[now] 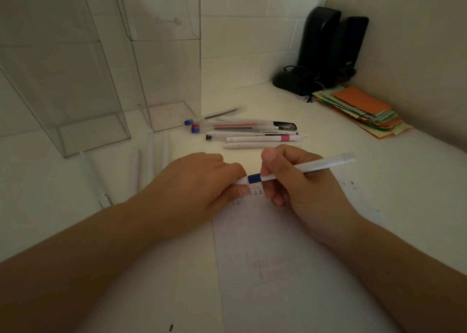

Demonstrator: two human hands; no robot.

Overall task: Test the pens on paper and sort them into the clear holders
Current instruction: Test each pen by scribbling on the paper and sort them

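A white pen with a blue band (313, 167) lies nearly level between both hands above the sheet of paper (273, 256). My right hand (300, 181) grips its barrel, thumb on top. My left hand (202, 181) pinches its left end, which the fingers hide. Scribbles show on the paper just under the pen. Several more pens (247, 130) lie in a loose row on the white table beyond my hands. Two tall clear holders stand at the left: a near one (75, 105) and a farther one (164, 79).
A few white pens (149, 160) lie on the table in front of the holders, left of my left hand. A stack of coloured paper slips (364, 110) sits at the right wall. Two black speakers (326, 49) with a cable stand in the back corner.
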